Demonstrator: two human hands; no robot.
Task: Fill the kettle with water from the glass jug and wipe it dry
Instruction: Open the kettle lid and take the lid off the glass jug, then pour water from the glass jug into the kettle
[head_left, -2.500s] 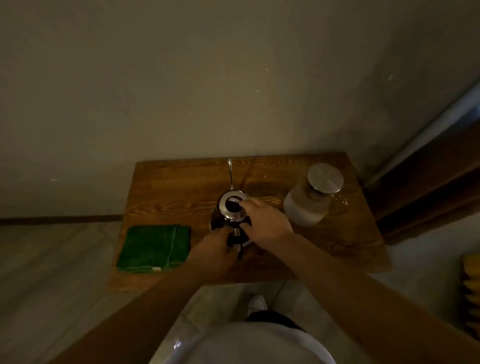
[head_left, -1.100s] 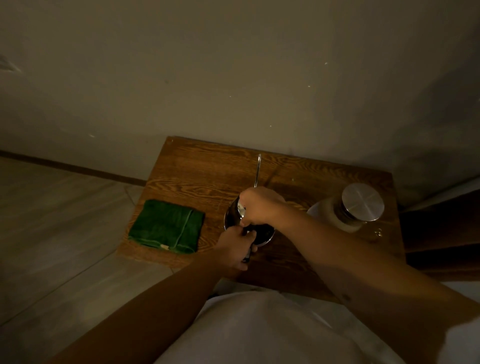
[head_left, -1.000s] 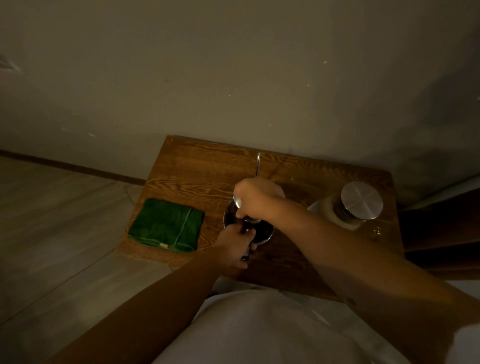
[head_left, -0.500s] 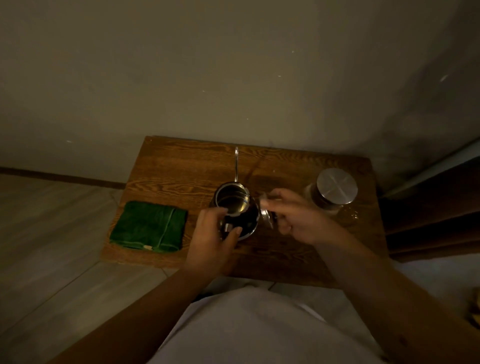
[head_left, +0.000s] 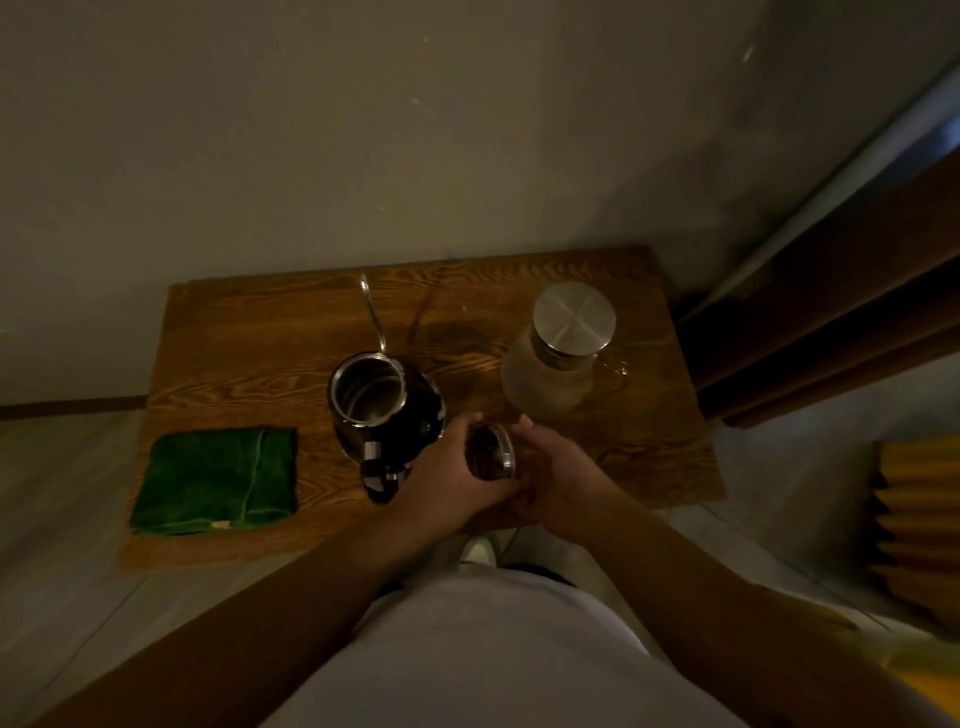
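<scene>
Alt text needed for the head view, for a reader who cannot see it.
Both hands, left hand and right hand, hold the kettle lid above a wooden table. The open kettle stands at centre, a capped glass jug to its right, a folded green cloth to its left.

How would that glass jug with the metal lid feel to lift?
The jug looks full of water, so probably heavy. Its frosted glass could be slippery and would likely break if dropped. Its wide base on the table suggests it won't tip easily.
</scene>
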